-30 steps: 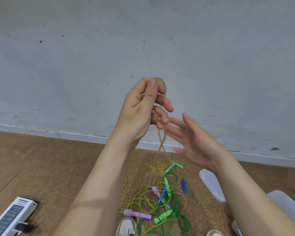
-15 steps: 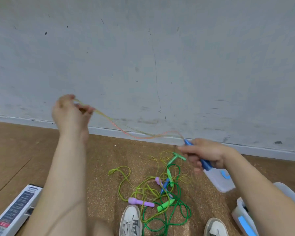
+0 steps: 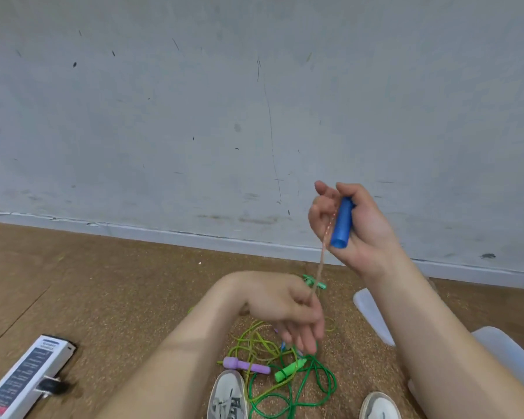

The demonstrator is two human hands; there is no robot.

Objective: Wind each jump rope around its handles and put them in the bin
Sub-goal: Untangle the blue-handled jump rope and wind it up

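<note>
The blue handle (image 3: 342,222) is a short, round tube, held up in front of the gray wall. A thin pink rope (image 3: 322,258) hangs from it. The right hand (image 3: 366,228) is wrapped around the handle, palm facing us. Lower down, the left hand (image 3: 288,306) curls its fingers around the rope. On the floor under the hands lies a tangle of green ropes (image 3: 318,385). In it I count one purple handle (image 3: 245,365) and two green handles (image 3: 289,370). The white bin (image 3: 502,352) sits on the right. Two shoes (image 3: 229,394) show at the bottom.
</note>
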